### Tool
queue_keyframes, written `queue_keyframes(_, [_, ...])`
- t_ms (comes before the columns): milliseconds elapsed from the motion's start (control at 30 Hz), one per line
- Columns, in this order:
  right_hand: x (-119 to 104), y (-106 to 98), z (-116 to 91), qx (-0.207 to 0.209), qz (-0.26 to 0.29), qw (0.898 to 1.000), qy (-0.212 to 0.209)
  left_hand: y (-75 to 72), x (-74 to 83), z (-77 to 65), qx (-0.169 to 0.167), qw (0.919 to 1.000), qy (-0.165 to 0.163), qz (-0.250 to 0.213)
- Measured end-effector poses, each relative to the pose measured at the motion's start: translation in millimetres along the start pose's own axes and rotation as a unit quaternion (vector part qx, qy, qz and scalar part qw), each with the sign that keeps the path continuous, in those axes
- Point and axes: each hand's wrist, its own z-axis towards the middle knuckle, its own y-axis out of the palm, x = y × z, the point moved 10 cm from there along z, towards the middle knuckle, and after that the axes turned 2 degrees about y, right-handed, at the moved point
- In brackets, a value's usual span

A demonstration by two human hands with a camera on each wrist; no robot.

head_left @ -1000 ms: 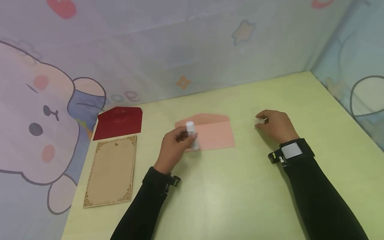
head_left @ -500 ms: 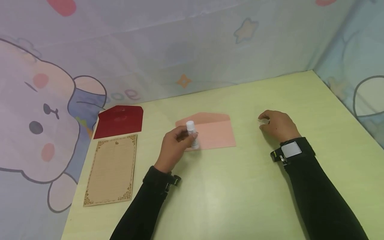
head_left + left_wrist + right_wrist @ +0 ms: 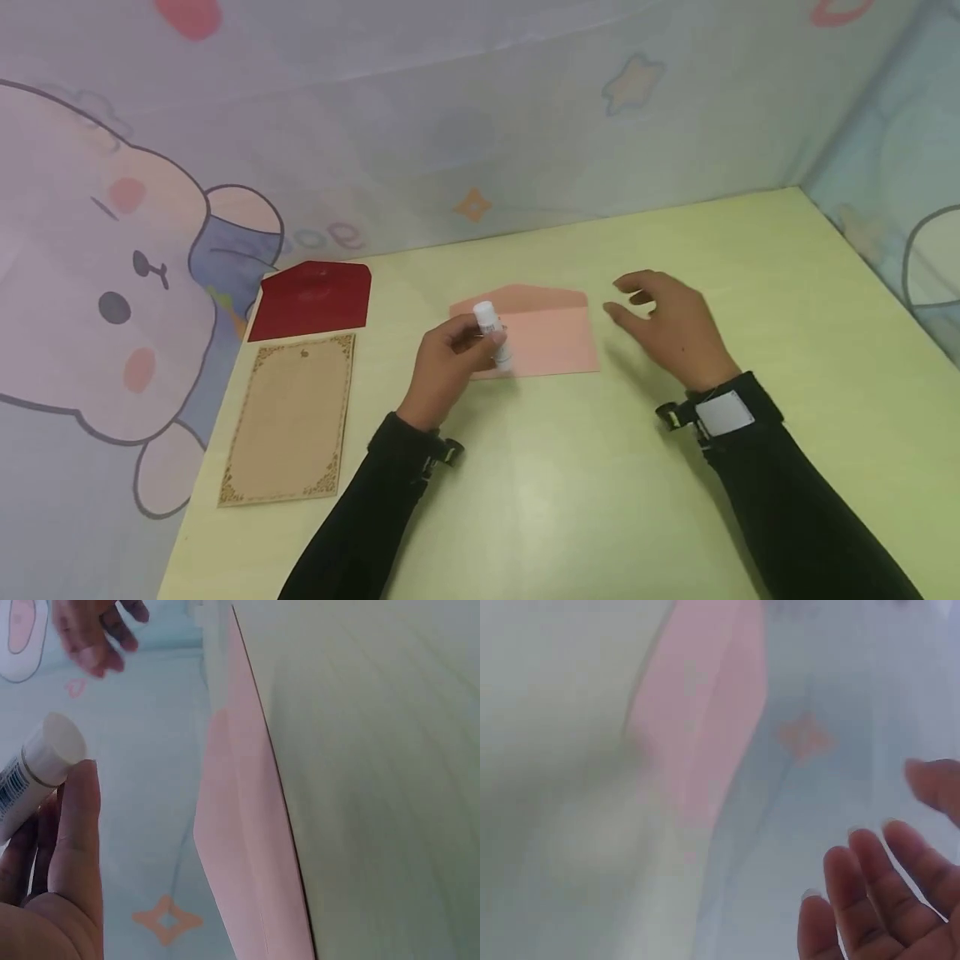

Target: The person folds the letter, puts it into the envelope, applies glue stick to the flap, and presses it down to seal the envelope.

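My left hand (image 3: 447,367) pinches a white glue stick (image 3: 491,335) between thumb and fingers, a little above the left part of a pink envelope (image 3: 551,340). In the left wrist view the glue stick (image 3: 46,757) shows its white end and a barcode label. The envelope lies on the table with its flap spread towards the back. To the right of it, my right hand (image 3: 671,329) hovers with thumb and fingers apart and nothing between them. In the right wrist view the fingers (image 3: 889,900) are loosely bent and hold nothing.
On the left side of the table (image 3: 600,492) lie a dark red envelope (image 3: 315,302) and, in front of it, a tan sheet of paper (image 3: 288,425) with an ornate border. A printed cloth (image 3: 390,125) hangs behind the table's back edge.
My right hand has let go of a small pale, see-through piece, no longer visible, and moved left towards the pink envelope with its fingers spread. The left hand keeps its grip on the glue stick.
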Motion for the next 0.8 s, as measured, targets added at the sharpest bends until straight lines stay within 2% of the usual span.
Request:
queue_keyframes(133, [-48.6,37.5,-23.4,-0.034,0.064,0.997,-0.035,3.4,3.1,-0.7,-0.001,0.9980,-0.003,-0.063])
queue_keyframes(300, [-77.1,72.7,-41.9,-0.071,0.133,0.988,-0.022,9.6,9.6,-6.5,-0.005,0.9961,-0.008,-0.087])
queue_keyframes(400, [-81.6,79.7,-48.4,-0.067,0.158,0.985,-0.011,17.1,14.3,-9.8,-0.011,0.9962,-0.008,-0.087])
queue_keyframes(600, [-80.2,78.9,-53.2,-0.038,0.172,0.984,-0.002,22.9,20.4,-14.0,-0.012,0.9984,0.002,-0.056])
queue_keyframes(700, [-78.7,80.8,-53.7,-0.051,0.190,0.980,-0.002,22.2,20.9,-14.3,-0.010,0.9991,0.006,-0.041])
queue_keyframes(800, [-76.7,85.6,-52.1,-0.084,0.234,0.969,0.001,21.6,21.8,-14.1,-0.015,0.9991,0.009,-0.040])
